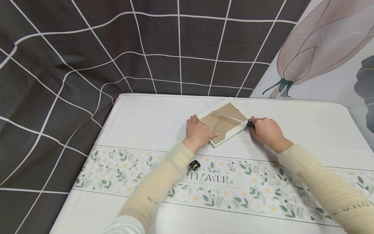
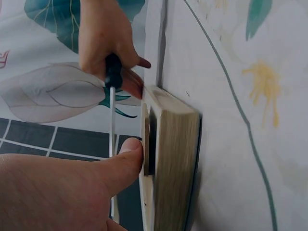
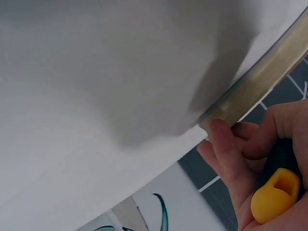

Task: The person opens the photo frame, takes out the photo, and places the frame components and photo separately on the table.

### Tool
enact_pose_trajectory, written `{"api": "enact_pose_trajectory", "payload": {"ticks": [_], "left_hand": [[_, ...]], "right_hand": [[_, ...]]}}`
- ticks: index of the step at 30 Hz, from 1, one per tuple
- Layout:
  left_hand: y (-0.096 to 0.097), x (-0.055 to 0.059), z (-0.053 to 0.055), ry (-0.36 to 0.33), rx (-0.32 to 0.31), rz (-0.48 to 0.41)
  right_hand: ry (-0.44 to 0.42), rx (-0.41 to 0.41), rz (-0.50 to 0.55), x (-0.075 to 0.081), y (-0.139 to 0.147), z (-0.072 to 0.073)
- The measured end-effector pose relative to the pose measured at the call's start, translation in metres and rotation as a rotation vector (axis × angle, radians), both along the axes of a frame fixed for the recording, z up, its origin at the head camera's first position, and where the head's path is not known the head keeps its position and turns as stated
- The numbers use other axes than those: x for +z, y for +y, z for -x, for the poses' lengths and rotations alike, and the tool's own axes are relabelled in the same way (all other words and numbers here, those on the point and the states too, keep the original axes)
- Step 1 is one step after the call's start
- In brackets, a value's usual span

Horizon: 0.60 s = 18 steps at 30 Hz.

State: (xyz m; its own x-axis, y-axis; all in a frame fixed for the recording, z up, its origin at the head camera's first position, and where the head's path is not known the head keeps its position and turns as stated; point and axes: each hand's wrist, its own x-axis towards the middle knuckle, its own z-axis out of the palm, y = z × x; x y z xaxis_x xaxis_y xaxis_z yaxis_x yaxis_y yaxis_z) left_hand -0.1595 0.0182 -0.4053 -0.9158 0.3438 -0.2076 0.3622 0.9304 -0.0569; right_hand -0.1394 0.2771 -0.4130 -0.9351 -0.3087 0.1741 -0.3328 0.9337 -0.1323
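A picture frame [image 1: 236,130] with a pale wooden border lies back up on the table, its brown backing board [image 1: 225,118] showing. My left hand [image 1: 197,132] holds the frame at its near left side, the thumb [image 2: 127,149] lying over the backing; some fingers are hidden in the left wrist view. In my right hand [image 1: 267,131] is a screwdriver [image 3: 276,197] with a black and yellow handle. Its long metal shaft [image 1: 229,117] passes across above the backing. Fingers of the right hand touch the frame's right corner in the right wrist view.
A white cloth with a flowered band [image 1: 228,185] covers the table. Behind it hangs a dark curtain [image 1: 198,42] with white grid lines, beside a flower-printed sheet [image 1: 327,58] on the right. A small black object [image 1: 194,165] shows by the left wrist.
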Motion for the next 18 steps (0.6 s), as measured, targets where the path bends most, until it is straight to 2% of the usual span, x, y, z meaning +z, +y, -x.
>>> {"api": "enact_pose_trajectory", "payload": {"ticks": [13, 18], "left_hand": [[0.003, 0.001, 0.018, -0.04, 0.002, -0.045], [0.003, -0.002, 0.024, -0.041, -0.002, -0.081]], "right_hand": [[-0.057, -0.047, -0.016, 0.005, -0.012, -0.018], [-0.04, -0.05, 0.006, 0.004, -0.013, -0.025]]}}
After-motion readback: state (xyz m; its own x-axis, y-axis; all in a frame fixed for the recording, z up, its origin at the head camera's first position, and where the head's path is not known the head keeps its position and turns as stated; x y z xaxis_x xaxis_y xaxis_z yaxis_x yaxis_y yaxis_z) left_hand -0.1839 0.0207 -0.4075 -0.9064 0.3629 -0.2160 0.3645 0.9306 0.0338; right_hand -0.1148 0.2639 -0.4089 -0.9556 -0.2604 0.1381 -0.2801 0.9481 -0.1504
